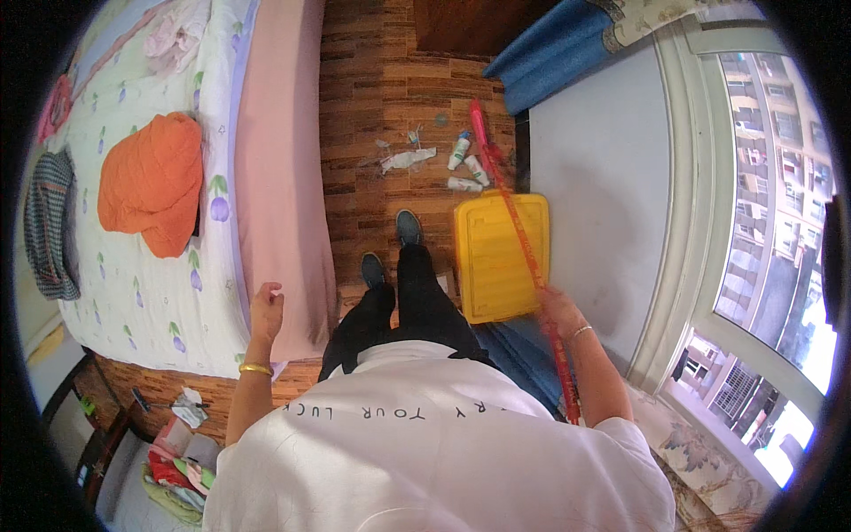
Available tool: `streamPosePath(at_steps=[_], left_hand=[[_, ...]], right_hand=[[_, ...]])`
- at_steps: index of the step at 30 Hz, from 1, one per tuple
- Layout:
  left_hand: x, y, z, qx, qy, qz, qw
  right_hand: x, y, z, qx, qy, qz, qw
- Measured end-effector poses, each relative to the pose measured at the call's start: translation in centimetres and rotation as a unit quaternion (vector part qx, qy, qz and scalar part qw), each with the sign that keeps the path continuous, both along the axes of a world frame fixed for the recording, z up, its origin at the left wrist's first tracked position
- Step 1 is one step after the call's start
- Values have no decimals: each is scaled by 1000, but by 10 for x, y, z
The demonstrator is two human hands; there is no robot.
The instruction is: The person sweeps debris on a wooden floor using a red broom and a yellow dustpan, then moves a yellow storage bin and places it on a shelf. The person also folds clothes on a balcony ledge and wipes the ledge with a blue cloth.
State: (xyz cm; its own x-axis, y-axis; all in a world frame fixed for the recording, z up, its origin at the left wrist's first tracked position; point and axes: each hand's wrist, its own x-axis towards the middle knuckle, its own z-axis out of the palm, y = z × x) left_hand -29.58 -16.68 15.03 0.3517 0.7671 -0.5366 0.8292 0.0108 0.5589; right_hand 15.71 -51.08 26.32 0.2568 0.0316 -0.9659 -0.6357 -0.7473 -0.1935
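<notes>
My right hand (562, 312) is closed around a long red stick (520, 229), perhaps a broom handle. The stick slants over a yellow plastic storage box lid (502, 256), and its pinkish far end lies above the floor near several white bottles (459, 151). Left of the bottles, a crumpled white wrapper (409, 159) and small scraps lie on the wooden floor. My left hand (267, 307) hangs beside the pink side of the bed, holding nothing, its fingers loosely curled and apart from the thumb.
A bed (282, 166) with an orange folded cloth (153, 183) fills the left. On the right are a pale wall (598, 199), a window and a blue curtain (552, 53). Dark wooden furniture (472, 26) stands at the top. Behind on the left, a mop-like tool and piled clothes (176, 472) show.
</notes>
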Motion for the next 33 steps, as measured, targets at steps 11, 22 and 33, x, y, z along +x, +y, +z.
streamPosePath(at_steps=[11, 22, 33], left_hand=[[-88, -54, -13, -59, -53, 76, 994], [78, -35, 110, -39, -239, -45, 969], [242, -25, 191, -134, -602, -117, 779]], right_hand=[[17, 29, -22, -11, -185, 133, 974], [5, 128, -28, 190, -80, -16, 978], [-29, 214, -76, 186, -545, 430, 695]])
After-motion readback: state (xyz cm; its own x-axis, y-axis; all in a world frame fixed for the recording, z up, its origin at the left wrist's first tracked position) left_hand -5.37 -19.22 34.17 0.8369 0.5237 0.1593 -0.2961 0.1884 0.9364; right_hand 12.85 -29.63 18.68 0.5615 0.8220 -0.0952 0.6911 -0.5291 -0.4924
